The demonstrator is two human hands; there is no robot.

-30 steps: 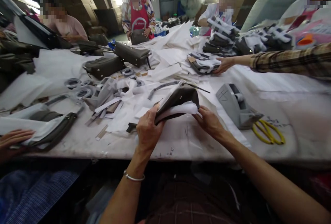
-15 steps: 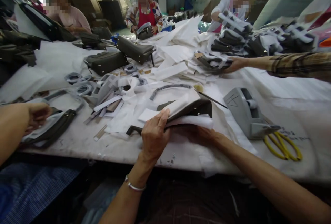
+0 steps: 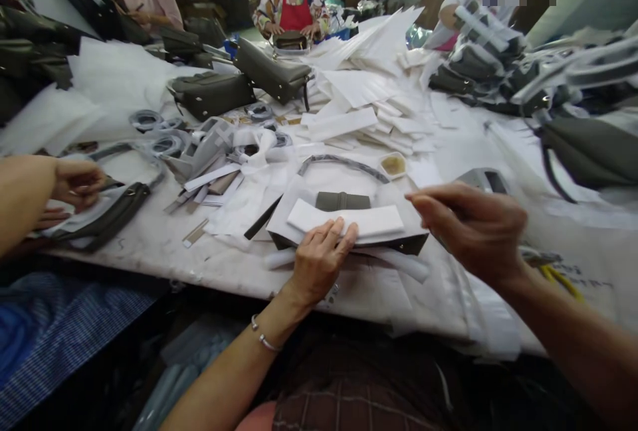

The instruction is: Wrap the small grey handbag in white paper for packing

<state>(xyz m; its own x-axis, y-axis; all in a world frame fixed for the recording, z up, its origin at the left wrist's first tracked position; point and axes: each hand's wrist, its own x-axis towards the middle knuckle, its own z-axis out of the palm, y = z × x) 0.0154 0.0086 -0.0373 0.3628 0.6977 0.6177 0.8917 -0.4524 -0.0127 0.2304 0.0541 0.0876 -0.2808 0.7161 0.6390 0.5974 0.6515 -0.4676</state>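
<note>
In front of me a dark olive handbag lies on the table with white sheeting around it and its wrapped handle pointing away. A white padding strip rests across it. My left hand lies on the strip's near edge, fingers stretched out flat. Raised to the right of the bag is my right hand, with thumb and forefinger pinched together and the other fingers curled. Whether something thin sits in that pinch is too small to make out. Behind this hand a grey tape dispenser is partly hidden.
Yellow-handled scissors lie to the right, partly covered by my forearm. A small dish stands behind the bag. At left, a co-worker's hand is over another bag. White sheets are heaped further back.
The handbag has gone from tilted up to lying flat. My right hand has come out from under it to the right. The plaid-sleeved arm has left, and an olive bag now shows at right.
</note>
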